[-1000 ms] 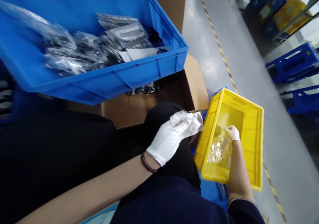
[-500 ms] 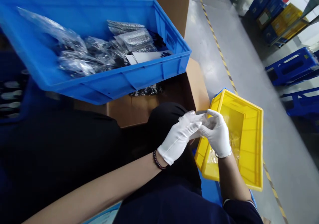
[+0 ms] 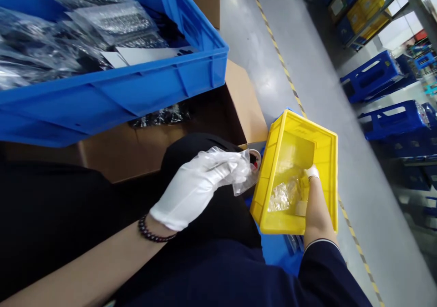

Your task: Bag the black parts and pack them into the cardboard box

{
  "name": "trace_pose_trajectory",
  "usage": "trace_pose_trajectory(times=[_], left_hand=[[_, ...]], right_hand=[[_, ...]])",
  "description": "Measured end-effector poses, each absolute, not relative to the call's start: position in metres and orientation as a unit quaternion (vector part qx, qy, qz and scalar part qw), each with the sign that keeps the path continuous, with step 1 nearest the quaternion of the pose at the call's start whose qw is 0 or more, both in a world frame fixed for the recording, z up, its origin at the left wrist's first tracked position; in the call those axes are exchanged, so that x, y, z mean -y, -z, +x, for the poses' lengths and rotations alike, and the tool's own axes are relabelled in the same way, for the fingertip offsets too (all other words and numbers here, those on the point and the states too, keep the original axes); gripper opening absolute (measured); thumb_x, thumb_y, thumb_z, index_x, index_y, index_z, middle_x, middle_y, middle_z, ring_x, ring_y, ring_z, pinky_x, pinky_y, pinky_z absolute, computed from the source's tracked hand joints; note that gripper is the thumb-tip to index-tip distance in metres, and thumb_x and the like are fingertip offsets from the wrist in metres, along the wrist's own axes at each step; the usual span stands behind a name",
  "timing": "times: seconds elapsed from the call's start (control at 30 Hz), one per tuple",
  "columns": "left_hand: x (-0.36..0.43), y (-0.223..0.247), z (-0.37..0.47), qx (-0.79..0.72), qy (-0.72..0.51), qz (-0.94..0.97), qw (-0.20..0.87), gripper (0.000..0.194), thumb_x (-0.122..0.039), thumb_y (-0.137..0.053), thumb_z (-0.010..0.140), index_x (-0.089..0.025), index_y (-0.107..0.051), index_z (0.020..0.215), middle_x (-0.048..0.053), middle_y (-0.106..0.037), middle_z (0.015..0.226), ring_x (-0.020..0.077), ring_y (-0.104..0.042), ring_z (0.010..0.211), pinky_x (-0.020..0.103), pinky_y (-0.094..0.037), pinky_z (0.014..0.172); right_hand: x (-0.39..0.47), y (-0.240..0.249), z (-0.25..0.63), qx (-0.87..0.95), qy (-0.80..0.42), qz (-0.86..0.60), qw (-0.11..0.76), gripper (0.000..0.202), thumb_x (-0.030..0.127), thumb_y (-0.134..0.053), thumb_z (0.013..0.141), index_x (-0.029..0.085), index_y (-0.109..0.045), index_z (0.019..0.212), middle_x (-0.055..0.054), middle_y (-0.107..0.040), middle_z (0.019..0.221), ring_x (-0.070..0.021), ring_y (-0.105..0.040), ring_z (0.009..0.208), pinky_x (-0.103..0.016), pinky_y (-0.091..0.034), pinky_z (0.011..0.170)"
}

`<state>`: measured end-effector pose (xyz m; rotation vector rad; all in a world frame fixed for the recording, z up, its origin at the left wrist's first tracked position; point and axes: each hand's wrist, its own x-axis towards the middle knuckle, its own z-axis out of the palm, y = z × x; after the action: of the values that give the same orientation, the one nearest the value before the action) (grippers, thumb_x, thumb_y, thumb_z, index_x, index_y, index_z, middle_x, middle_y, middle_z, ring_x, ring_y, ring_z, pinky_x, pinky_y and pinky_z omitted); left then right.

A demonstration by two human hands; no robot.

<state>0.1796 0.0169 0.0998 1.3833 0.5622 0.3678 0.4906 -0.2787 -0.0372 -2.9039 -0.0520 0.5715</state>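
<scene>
My left hand (image 3: 194,186), in a white glove, is closed on crumpled clear plastic bags (image 3: 241,173) above my knee. The bags stick out past its fingertips. My right hand (image 3: 312,172), gloved in white too, reaches down inside the yellow bin (image 3: 275,161), near its far side wall. Only the back of that glove and the wrist show; its fingers are hidden. Clear plastic packets (image 3: 282,197) lie on the bin's floor, to the left of my right forearm.
A large blue crate (image 3: 150,79) with bagged dark parts (image 3: 123,22) and white cards stands at upper left. Beneath it is an open cardboard box (image 3: 244,102). A roll of tape (image 3: 255,158) sits beside the yellow bin. Blue stools (image 3: 373,75) stand across the floor.
My right hand has left the left hand and moved down into the yellow bin. My left hand still holds the plastic bags. The view has shifted to the right.
</scene>
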Motion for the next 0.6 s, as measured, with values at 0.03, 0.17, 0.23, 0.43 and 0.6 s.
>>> trace_pose_trajectory(times=[0.03,0.17,0.23,0.43,0.6], left_hand=[[-0.019,-0.099,0.177,-0.250,-0.170,0.643,0.703,0.022,-0.036,-0.068,0.088,-0.019,-0.079,0.096,0.007,-0.074,0.103,0.0218,-0.068,0.096,0.031,-0.056,0.089],[-0.022,-0.096,0.170,-0.253,-0.165,0.652,0.695,0.023,-0.037,-0.066,0.089,-0.018,-0.078,0.095,0.009,-0.075,0.098,0.0228,-0.068,0.092,0.031,-0.056,0.084],[-0.023,-0.094,0.169,-0.248,-0.146,0.654,0.700,0.025,-0.038,-0.064,0.091,-0.018,-0.078,0.096,0.009,-0.075,0.100,0.0230,-0.068,0.092,0.031,-0.055,0.085],[-0.018,-0.093,0.176,-0.213,-0.089,0.652,0.722,0.028,-0.040,-0.064,0.091,-0.019,-0.080,0.100,0.010,-0.075,0.102,0.0258,-0.068,0.098,0.037,-0.050,0.096],[0.016,-0.104,0.202,-0.167,-0.054,0.571,0.802,0.018,-0.033,-0.071,0.085,-0.018,-0.081,0.088,0.008,-0.076,0.099,0.0263,-0.064,0.114,0.037,-0.038,0.115]], right_hand=[[0.285,0.047,0.490,-0.007,-0.201,-0.976,0.084,0.040,0.023,-0.067,0.073,0.011,-0.068,0.111,-0.024,-0.070,0.108,-0.0346,-0.068,0.100,-0.047,-0.054,0.088],[0.297,0.065,0.488,-0.038,-0.220,-0.969,0.103,0.016,0.022,-0.068,0.069,0.017,-0.068,0.084,-0.017,-0.072,0.097,-0.0331,-0.068,0.098,-0.040,-0.053,0.086],[0.298,0.060,0.491,-0.022,-0.225,-0.964,0.142,0.015,0.031,-0.069,0.071,0.018,-0.064,0.077,-0.013,-0.072,0.089,-0.0311,-0.068,0.094,-0.036,-0.052,0.082],[0.260,-0.003,0.458,0.084,-0.227,-0.915,0.324,0.044,0.063,-0.063,0.079,0.020,-0.055,0.081,-0.001,-0.065,0.073,-0.0153,-0.060,0.066,-0.024,-0.047,0.061],[0.181,-0.086,0.360,0.201,-0.306,-0.786,0.498,0.041,0.054,-0.082,0.073,0.020,-0.059,0.078,0.001,-0.062,0.068,-0.0121,-0.052,0.057,-0.024,-0.042,0.053]])
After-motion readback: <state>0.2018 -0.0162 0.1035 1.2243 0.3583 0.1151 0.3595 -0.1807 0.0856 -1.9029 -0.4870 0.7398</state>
